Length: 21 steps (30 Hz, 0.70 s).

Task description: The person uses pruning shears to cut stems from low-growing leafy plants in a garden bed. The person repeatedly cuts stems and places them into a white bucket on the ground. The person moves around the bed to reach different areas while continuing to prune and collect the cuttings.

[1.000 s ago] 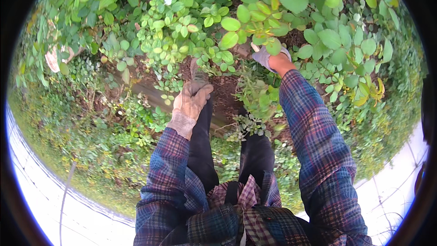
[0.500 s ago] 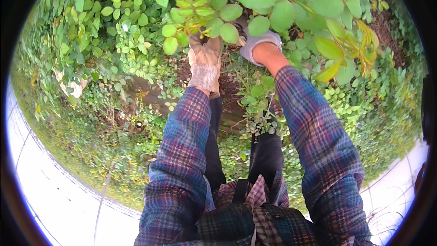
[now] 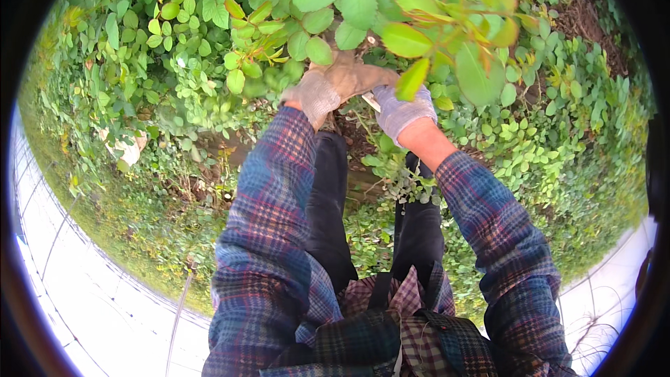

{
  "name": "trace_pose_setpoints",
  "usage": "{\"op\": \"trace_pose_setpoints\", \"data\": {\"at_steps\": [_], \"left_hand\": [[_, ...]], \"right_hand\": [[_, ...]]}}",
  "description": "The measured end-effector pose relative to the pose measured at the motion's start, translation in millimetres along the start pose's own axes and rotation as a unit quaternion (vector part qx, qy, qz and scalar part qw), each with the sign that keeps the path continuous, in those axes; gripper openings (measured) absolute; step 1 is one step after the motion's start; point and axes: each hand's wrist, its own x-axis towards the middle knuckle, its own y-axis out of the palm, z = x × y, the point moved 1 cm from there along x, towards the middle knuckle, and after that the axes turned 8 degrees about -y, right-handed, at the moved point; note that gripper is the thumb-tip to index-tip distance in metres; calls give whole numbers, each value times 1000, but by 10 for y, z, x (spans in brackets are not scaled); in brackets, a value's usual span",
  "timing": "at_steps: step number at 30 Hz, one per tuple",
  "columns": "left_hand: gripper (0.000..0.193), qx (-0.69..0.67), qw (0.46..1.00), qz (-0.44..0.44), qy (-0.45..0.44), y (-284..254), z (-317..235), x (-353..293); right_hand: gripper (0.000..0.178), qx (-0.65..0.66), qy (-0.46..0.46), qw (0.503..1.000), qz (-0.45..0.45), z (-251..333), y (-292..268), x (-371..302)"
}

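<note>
My left hand (image 3: 342, 81) wears a tan work glove with a knitted cuff. Its fingers bend across toward my right hand (image 3: 405, 110), and the gloves meet or overlap under the leaves. A pale lilac-grey knitted glove covers the right one, which is closed. A narrow pale piece (image 3: 372, 102) shows at its inner side; too little is visible to name it. Over both hands hang the serrated green leaves (image 3: 358, 7) of a rose-like shrub. Leaves hide part of the fingers, and I cannot make out what the left ones hold.
Reddish young leaves (image 3: 481, 10) hang close at upper right. Dense low foliage (image 3: 551, 146) surrounds my legs (image 3: 328, 216). A board-like brown strip (image 3: 241, 153) crosses the ground behind the plants. A whitish crumpled thing (image 3: 124, 145) lies among leaves at left. Pale ground (image 3: 91, 286) shows at lower left.
My left hand has turned from pointing away to lying across toward the right one. My right hand has come nearer to me, out from under leaves. The overhanging leaves have shifted left.
</note>
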Motion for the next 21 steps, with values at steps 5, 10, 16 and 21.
{"op": "trace_pose_setpoints", "data": {"at_steps": [5,10,16,21], "left_hand": [[50,-54,971,146,-180,-30,597,111],[52,24,976,116,-181,-586,-37,210],[33,-208,881,91,-415,-853,-554,-118],[36,-652,643,-86,-391,-595,-806,-828]], "right_hand": [[29,20,31,999,40,-48,-83,216],[43,107,69,986,105,-82,-260,345],[49,153,123,980,-9,-234,-714,-604],[67,222,212,950,-51,-485,-980,-1578]]}}
